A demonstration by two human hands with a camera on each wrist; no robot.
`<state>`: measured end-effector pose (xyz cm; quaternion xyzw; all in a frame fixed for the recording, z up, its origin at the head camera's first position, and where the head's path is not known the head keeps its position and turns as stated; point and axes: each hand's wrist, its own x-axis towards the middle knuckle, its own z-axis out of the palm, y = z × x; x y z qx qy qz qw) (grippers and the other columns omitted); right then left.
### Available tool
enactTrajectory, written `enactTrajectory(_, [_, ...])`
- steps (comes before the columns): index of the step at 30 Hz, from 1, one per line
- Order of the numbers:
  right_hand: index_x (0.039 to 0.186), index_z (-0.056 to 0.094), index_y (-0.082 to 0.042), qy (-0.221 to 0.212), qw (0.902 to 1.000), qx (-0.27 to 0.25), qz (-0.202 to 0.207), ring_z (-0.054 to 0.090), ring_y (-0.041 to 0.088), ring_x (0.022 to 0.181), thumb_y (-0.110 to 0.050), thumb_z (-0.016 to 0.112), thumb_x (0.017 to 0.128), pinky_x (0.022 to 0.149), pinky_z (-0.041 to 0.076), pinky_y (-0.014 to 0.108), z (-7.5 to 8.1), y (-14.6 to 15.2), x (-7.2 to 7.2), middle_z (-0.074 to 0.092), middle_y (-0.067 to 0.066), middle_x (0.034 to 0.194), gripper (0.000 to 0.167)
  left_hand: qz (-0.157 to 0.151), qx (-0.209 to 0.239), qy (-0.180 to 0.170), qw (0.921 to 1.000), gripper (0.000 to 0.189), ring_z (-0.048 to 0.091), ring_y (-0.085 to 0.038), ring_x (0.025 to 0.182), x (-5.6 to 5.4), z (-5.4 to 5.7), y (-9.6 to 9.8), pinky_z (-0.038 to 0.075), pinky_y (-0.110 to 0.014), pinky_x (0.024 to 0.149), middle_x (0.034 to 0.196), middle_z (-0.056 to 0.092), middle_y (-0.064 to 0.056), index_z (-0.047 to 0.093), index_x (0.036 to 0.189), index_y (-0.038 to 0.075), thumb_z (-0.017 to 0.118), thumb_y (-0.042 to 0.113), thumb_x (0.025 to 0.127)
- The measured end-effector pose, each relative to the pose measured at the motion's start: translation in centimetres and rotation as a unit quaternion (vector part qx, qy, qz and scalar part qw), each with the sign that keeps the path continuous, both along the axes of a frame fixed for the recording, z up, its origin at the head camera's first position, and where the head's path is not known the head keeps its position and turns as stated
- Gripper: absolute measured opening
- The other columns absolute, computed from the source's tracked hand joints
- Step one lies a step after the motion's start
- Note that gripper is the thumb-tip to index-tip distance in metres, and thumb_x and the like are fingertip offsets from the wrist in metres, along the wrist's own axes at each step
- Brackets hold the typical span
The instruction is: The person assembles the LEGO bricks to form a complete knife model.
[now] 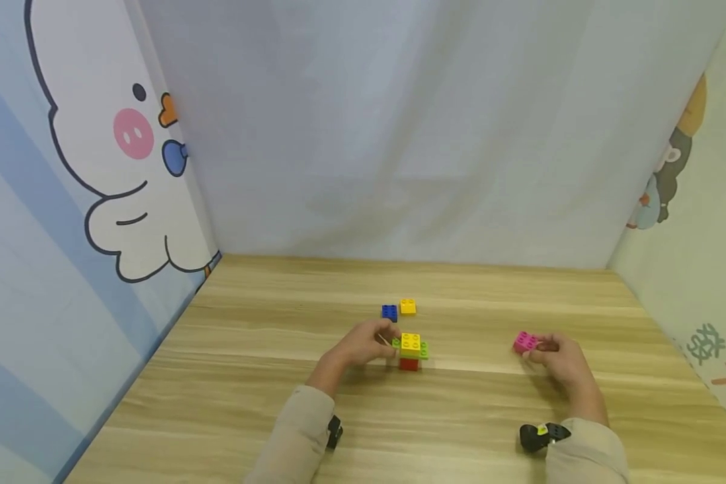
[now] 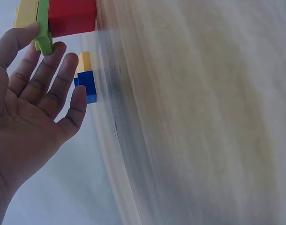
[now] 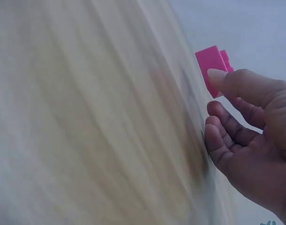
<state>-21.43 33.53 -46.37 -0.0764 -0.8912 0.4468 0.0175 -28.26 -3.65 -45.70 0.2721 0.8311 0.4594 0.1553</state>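
A small stack of toy building bricks stands on the table: a red brick [image 1: 409, 364] at the bottom, a green plate [image 1: 424, 350] across it, a yellow brick [image 1: 410, 343] on top. My left hand [image 1: 366, 343] pinches the left end of the green plate between thumb and fingers, as the left wrist view shows. Off to the right, my right hand [image 1: 560, 361] pinches a pink brick [image 1: 525, 342] between thumb and index finger. In the right wrist view the pink brick [image 3: 212, 70] appears just above the tabletop, its other fingers loosely curled below.
Behind the stack lie a blue brick [image 1: 390, 312] and another yellow brick [image 1: 408, 307], side by side. The wooden table [image 1: 266, 296] ends at a pale curtain [image 1: 399, 134] at the back, with printed panels at left and right.
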Motion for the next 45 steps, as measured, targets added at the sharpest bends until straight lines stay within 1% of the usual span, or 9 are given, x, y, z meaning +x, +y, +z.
enactTrajectory(7, [0.117,0.048,0.017,0.005,0.9999,-0.006,0.009,0.054,0.034,0.095,-0.01,0.071,0.081,0.071,0.045,0.029,0.0,0.1,0.0,0.058,0.025,0.102,0.05,-0.001,-0.006,0.004,1.0,0.024,0.058,-0.02,0.09,0.0,0.2,0.0,0.049,-0.033,0.075,0.1,0.06,-0.004,0.061,0.103,0.007,0.071,0.009,0.082])
enactTrajectory(13, [0.116,0.049,0.016,0.014,0.9993,-0.017,0.032,0.056,0.025,0.088,-0.009,0.07,0.081,0.07,0.047,0.03,-0.4,-0.5,0.2,0.059,0.024,0.103,0.048,0.003,-0.011,0.002,0.9999,0.023,0.058,-0.019,0.09,0.0,0.0,-0.1,0.05,-0.033,0.075,0.099,0.06,-0.002,0.061,0.103,0.008,0.07,0.009,0.082])
enactTrajectory(18, [0.116,0.051,0.016,0.013,0.9989,-0.02,0.041,0.057,0.022,0.086,-0.01,0.071,0.081,0.069,0.047,0.03,-0.6,-1.5,0.2,0.061,0.022,0.101,0.047,0.004,-0.011,0.003,0.9999,0.023,0.058,-0.019,0.09,0.1,-0.1,-0.1,0.049,-0.033,0.075,0.098,0.06,-0.001,0.061,0.103,0.009,0.07,0.009,0.082])
enactTrajectory(23, [0.117,0.053,0.013,0.014,0.998,-0.023,0.058,0.055,0.021,0.085,-0.011,0.073,0.08,0.069,0.046,0.03,0.1,-2.4,0.2,0.061,0.018,0.098,0.049,0.004,-0.01,0.003,0.9999,0.023,0.058,-0.019,0.09,0.0,0.0,-0.2,0.049,-0.033,0.075,0.099,0.06,-0.002,0.061,0.103,0.008,0.07,0.009,0.082])
enactTrajectory(27, [0.115,0.053,0.014,0.023,0.9963,-0.033,0.076,0.056,0.02,0.083,-0.006,0.072,0.079,0.068,0.046,0.03,0.4,-2.8,0.2,0.061,0.017,0.096,0.045,0.002,-0.01,0.007,0.9999,0.023,0.058,-0.019,0.089,-0.1,0.0,-0.2,0.049,-0.033,0.075,0.099,0.061,-0.003,0.061,0.103,0.008,0.07,0.008,0.081])
enactTrajectory(29, [0.113,0.053,0.015,0.031,0.9953,-0.033,0.085,0.056,0.02,0.083,-0.003,0.071,0.079,0.068,0.047,0.03,0.4,-2.9,0.1,0.061,0.018,0.094,0.042,0.002,-0.009,0.007,0.9999,0.023,0.058,-0.018,0.089,-0.1,0.0,-0.2,0.049,-0.032,0.074,0.098,0.06,-0.002,0.061,0.102,0.008,0.07,0.008,0.081])
enactTrajectory(34, [0.11,0.054,0.014,0.033,0.9943,-0.036,0.095,0.057,0.02,0.082,-0.002,0.07,0.08,0.067,0.047,0.03,0.0,-3.2,-0.2,0.062,0.016,0.092,0.038,0.001,-0.006,0.008,0.9999,0.023,0.058,-0.018,0.089,0.0,-0.1,-0.2,0.049,-0.032,0.074,0.098,0.06,-0.001,0.061,0.103,0.008,0.07,0.008,0.082])
enactTrajectory(38, [0.11,0.054,0.014,0.032,0.9942,-0.039,0.096,0.057,0.021,0.083,-0.002,0.07,0.08,0.067,0.047,0.03,-0.2,-3.4,-0.4,0.062,0.016,0.094,0.038,0.001,-0.009,0.01,0.9999,0.023,0.058,-0.018,0.09,0.0,0.1,-0.1,0.049,-0.033,0.076,0.098,0.06,-0.001,0.061,0.104,0.008,0.069,0.008,0.082])
enactTrajectory(45, [0.11,0.052,0.015,0.029,0.9927,-0.05,0.106,0.057,0.023,0.085,0.0,0.069,0.08,0.066,0.048,0.03,0.0,-4.0,-0.4,0.061,0.019,0.096,0.038,-0.001,-0.013,0.018,0.9998,0.023,0.058,-0.018,0.09,-0.1,0.1,0.0,0.049,-0.032,0.076,0.098,0.061,-0.001,0.061,0.103,0.009,0.07,0.009,0.082])
